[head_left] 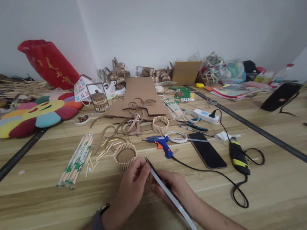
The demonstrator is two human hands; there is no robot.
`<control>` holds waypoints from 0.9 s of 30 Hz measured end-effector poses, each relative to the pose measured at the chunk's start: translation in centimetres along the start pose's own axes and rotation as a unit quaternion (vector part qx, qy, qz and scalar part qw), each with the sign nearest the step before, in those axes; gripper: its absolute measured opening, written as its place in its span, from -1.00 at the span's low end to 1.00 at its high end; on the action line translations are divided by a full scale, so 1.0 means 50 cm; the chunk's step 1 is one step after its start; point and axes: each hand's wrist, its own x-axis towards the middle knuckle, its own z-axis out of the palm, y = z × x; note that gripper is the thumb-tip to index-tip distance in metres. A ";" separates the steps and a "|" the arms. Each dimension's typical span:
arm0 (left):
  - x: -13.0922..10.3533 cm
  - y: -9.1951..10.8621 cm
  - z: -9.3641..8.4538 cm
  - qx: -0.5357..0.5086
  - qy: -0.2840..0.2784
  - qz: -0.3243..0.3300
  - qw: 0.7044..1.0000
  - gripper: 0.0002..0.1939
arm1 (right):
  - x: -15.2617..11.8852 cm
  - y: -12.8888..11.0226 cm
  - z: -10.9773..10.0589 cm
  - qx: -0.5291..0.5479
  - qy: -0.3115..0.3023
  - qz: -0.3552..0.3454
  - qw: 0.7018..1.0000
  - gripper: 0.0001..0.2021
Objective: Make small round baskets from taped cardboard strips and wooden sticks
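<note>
A long thin grey strip (171,195) with a dark edge slants from the table's middle toward the bottom of the view. My left hand (133,179) pinches its far end between thumb and fingers. My right hand (175,187) is closed around the strip lower down, its fingers partly hidden behind it; something dark shows by the palm, too unclear to name. Just beyond my left hand stands a round basket of short wooden sticks (125,156) with a cardboard base. A second stick ring (160,124) lies farther back. A blue glue gun (161,144) rests ahead of my right hand.
Packed wooden sticks (75,162) and loose stick pieces (92,163) lie left. On the right are a phone (207,151), a corded rotary tool (239,156), pliers (196,126) and a power strip (206,116). Cardboard sheets (141,92) and curled brown strips (127,125) lie behind.
</note>
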 end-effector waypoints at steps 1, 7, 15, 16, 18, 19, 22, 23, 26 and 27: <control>0.000 0.000 0.000 -0.001 -0.001 0.000 1.000 -0.69 | 0.000 0.001 0.000 0.001 0.000 -0.003 1.000 -0.91; -0.001 -0.002 -0.001 0.010 -0.002 -0.002 1.000 -0.68 | 0.001 0.002 -0.001 -0.007 -0.002 -0.005 1.000 -0.89; 0.004 -0.009 0.003 -0.043 0.025 -0.023 0.999 -0.73 | 0.006 0.001 -0.006 -0.058 0.000 0.019 0.998 -0.88; 0.006 -0.008 0.002 -0.060 0.035 -0.029 0.997 -0.74 | 0.007 0.001 -0.009 -0.063 -0.003 0.022 0.998 -0.88; 0.008 -0.007 0.000 -0.112 0.045 -0.055 0.991 -0.73 | 0.010 -0.001 -0.017 -0.068 -0.008 0.032 0.997 -0.86; 0.010 -0.006 -0.001 -0.138 0.045 -0.070 0.987 -0.73 | 0.011 -0.001 -0.023 -0.071 -0.009 0.036 0.997 -0.86; 0.014 -0.002 -0.005 -0.179 0.037 -0.099 0.978 -0.71 | 0.016 -0.001 -0.041 -0.074 -0.019 0.033 0.997 -0.88; 0.015 -0.001 -0.006 -0.184 0.033 -0.104 0.977 -0.71 | 0.017 -0.001 -0.047 -0.075 -0.025 0.029 0.996 -0.88; 0.018 0.001 -0.004 -0.197 0.017 -0.116 0.973 -0.71 | 0.020 0.001 -0.057 -0.076 -0.038 0.022 0.996 -0.84; 0.019 0.001 -0.003 -0.196 0.012 -0.118 0.973 -0.70 | 0.020 0.001 -0.058 -0.076 -0.041 0.020 0.996 -0.85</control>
